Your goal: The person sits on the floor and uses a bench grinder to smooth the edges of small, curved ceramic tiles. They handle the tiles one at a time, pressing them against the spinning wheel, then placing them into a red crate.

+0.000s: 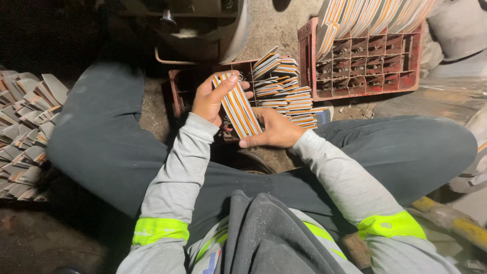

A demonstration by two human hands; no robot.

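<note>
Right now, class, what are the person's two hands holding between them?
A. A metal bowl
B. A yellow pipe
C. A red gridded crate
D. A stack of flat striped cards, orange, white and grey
D: the left hand and right hand grip the ends of a stack of striped cards; the red gridded crate sits apart on the floor.

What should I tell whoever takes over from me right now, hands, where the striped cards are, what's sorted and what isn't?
Left hand: holds the top of a stack of striped cards, thumb across it.
Right hand: grips the same stack's lower end.
Near red crate, between the knees: partly filled with bundles of striped cards.
Far red crate: back rows filled with cards, front compartments empty.
Loose pile of cards: on the floor at the left.
Done: part of each crate is filled.
Left: the stack in hand, the open compartments, likely the loose pile.
</note>
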